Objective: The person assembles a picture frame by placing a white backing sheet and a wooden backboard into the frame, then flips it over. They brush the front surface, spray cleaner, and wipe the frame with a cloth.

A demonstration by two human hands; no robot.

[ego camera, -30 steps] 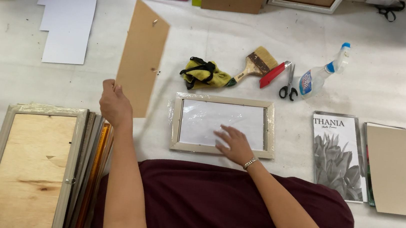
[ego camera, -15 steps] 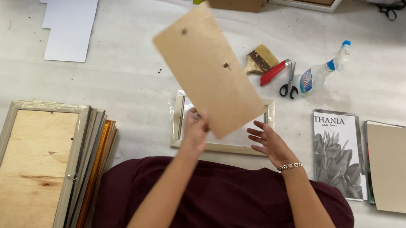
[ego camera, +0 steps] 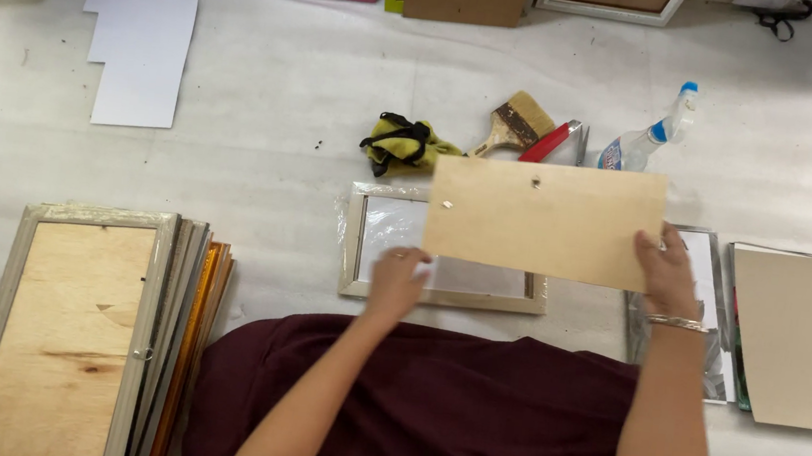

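Observation:
I hold a thin brown backing board (ego camera: 537, 222) flat and level above a pale wooden picture frame (ego camera: 354, 243) that lies on the white floor covering. My right hand (ego camera: 668, 271) grips the board's right edge. My left hand (ego camera: 395, 282) is over the frame's lower left part, with its fingers curled at the board's lower left corner. The board hides the right half of the frame. Plastic film shows inside the frame's opening.
A stack of frames (ego camera: 74, 324) lies at the left, back side up. White sheets (ego camera: 143, 50) lie far left. A yellow and black cloth (ego camera: 405, 144), brush (ego camera: 509, 123), red cutter (ego camera: 551, 141) and spray bottle (ego camera: 647, 138) lie beyond the frame. A beige board (ego camera: 786, 338) lies at the right.
The board, first upright at the left in my left hand, swung over the frame and now lies level. My right hand left the frame and took the board's right edge.

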